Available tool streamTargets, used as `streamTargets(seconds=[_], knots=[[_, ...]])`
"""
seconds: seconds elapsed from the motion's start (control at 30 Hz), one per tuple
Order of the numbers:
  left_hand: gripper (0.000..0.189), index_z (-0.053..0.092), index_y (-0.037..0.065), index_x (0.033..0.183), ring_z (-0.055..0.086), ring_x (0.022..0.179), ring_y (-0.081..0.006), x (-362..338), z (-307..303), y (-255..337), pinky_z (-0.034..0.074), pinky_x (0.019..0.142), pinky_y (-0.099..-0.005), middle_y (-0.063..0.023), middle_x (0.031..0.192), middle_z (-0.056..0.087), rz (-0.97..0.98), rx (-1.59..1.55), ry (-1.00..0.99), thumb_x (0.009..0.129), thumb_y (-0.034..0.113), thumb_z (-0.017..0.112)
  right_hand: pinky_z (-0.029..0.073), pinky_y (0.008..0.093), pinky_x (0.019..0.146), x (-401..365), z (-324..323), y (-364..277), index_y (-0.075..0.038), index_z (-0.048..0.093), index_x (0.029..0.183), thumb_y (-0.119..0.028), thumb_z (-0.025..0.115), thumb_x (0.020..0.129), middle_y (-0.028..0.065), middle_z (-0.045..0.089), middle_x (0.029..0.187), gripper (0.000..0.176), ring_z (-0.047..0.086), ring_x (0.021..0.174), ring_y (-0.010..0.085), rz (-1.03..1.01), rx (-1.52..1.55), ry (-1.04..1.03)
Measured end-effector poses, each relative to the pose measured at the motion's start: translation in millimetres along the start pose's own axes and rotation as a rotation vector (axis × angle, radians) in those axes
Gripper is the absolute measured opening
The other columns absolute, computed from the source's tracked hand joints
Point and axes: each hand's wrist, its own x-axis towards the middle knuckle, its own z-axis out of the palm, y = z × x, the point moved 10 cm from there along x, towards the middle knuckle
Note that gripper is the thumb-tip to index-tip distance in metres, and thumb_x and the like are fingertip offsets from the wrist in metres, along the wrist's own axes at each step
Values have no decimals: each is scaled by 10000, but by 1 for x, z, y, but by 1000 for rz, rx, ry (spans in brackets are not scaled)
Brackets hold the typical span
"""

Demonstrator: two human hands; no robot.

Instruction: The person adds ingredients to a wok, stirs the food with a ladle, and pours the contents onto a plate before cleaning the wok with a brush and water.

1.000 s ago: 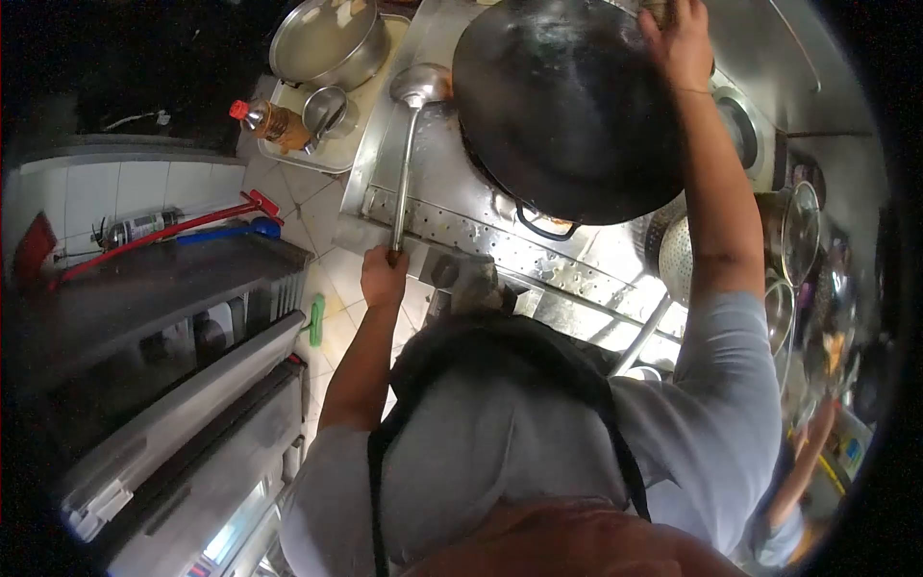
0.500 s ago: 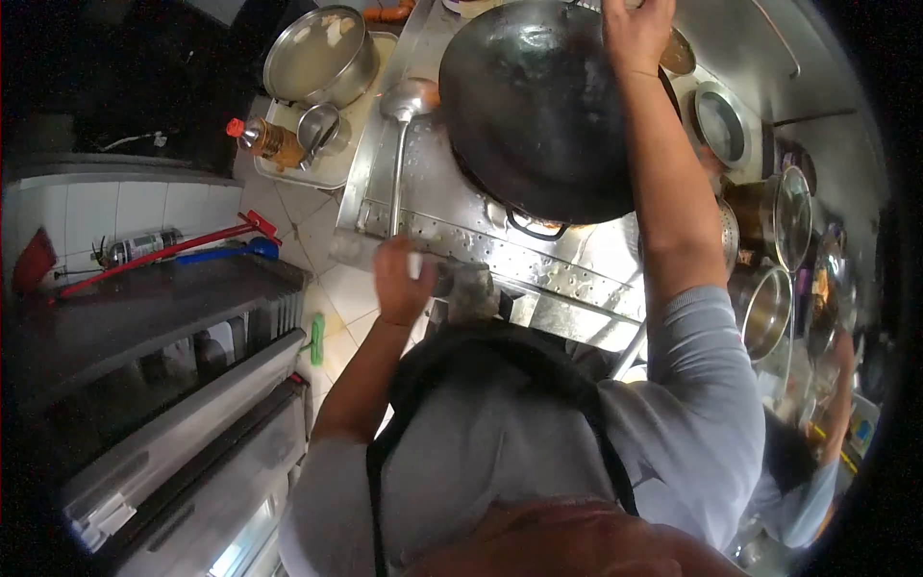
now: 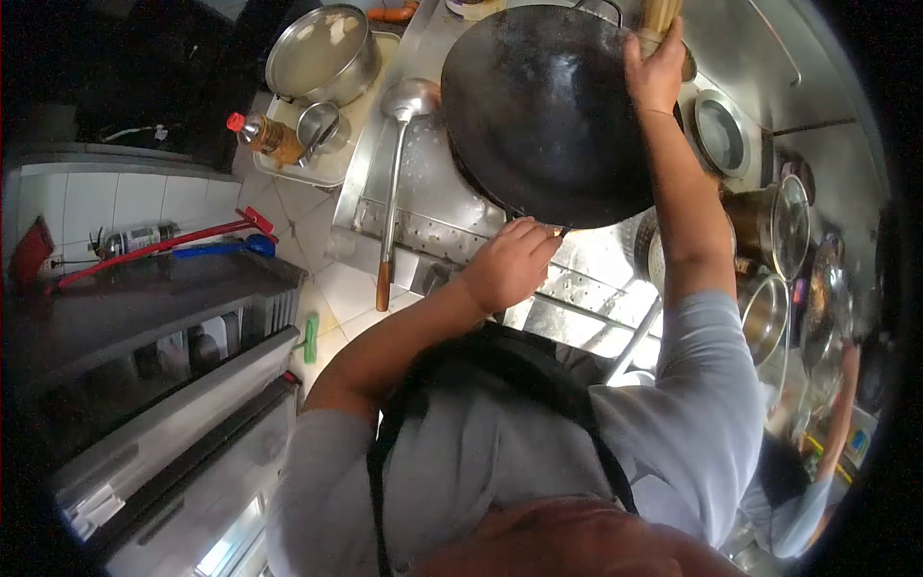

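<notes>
A large black wok stands tilted on the steel range, its inside bare and dark. My left hand is closed at the near rim, around the wok's loop handle, which the fingers hide. Beyond the wok's right rim, my right hand grips a bamboo brush with pale bristles, partly cut off by the top of the view. A steel ladle with a wooden handle end lies left of the wok, apart from both hands.
Left of the range, a tray carries a large pot, a small steel cup and an oil bottle. More pots and a steel bowl stand at right. A co-worker's arm shows lower right.
My left hand has moved from the ladle's handle end to the wok's near handle. My right hand has come slightly back and right, now with the bamboo brush. The wok has shifted slightly.
</notes>
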Motion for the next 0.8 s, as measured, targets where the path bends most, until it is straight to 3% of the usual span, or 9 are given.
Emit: streamTargets(seconds=[0.27,0.37,0.43,0.47,0.5,0.53,0.63,0.73,0.8], knots=[[265,657,-51,1001,591,988,-346,-1,-14,-3,477,914,-458,-189,1057,620,-30,12,62,755,45,629,451,481,1000,-24,-26,-33,-42,349,1499,-101,675,805,301,533,1269,769,531,1186,461,-60,135,-329],[250,655,-54,990,598,994,-345,0,-11,-6,475,916,-457,-186,1060,622,-88,-36,-1,758,38,629,452,481,1013,-39,-48,-24,-65,307,1526,-132,697,819,292,512,1317,811,528,1205,448,-92,50,-179],[260,652,-48,1003,596,1025,-353,-2,-14,-5,469,941,-462,-189,1072,621,-72,-50,17,761,44,637,439,486,1068,-41,-64,6,-124,233,1567,-221,766,819,231,491,1396,923,514,1239,429,170,144,-64],[270,648,-43,1016,594,1055,-361,-4,-17,-4,463,965,-467,-191,1084,620,-57,-62,36,764,51,645,498,347,912,-36,-75,5,52,405,1423,-247,730,884,201,582,1287,698,623,1082,245,116,483,-28],[270,648,-43,1016,594,1055,-361,-12,-18,-7,463,965,-467,-191,1084,620,-61,-67,30,764,51,645,461,308,958,-53,-91,8,64,406,1428,-242,738,894,164,577,1304,699,568,1132,183,425,449,-162],[291,640,-31,1041,585,1080,-373,-28,-27,-20,455,986,-471,-196,1104,613,-109,-77,90,764,56,656,457,319,969,-64,-113,3,60,380,1448,-224,727,902,170,572,1311,706,565,1137,199,322,419,-167],[367,608,-3,1109,566,1110,-401,-101,-53,-77,442,1009,-487,-207,1156,591,-363,92,168,759,73,687,420,352,1031,-150,-179,-18,28,291,1510,-177,679,928,183,511,1382,729,533,1194,246,224,382,-202],[389,596,7,1106,565,1121,-414,-197,-76,-142,457,971,-479,-225,1159,594,-707,344,183,763,143,720,416,410,1039,-301,-221,-10,94,187,1507,-166,650,929,220,444,1398,785,482,1235,300,514,370,-426],[404,594,10,1102,571,1120,-412,-231,-78,-167,466,953,-477,-225,1156,600,-819,371,158,770,196,732,369,413,1105,-363,-237,-26,72,264,1498,-179,670,913,290,379,1498,755,405,1391,365,588,210,-609]])
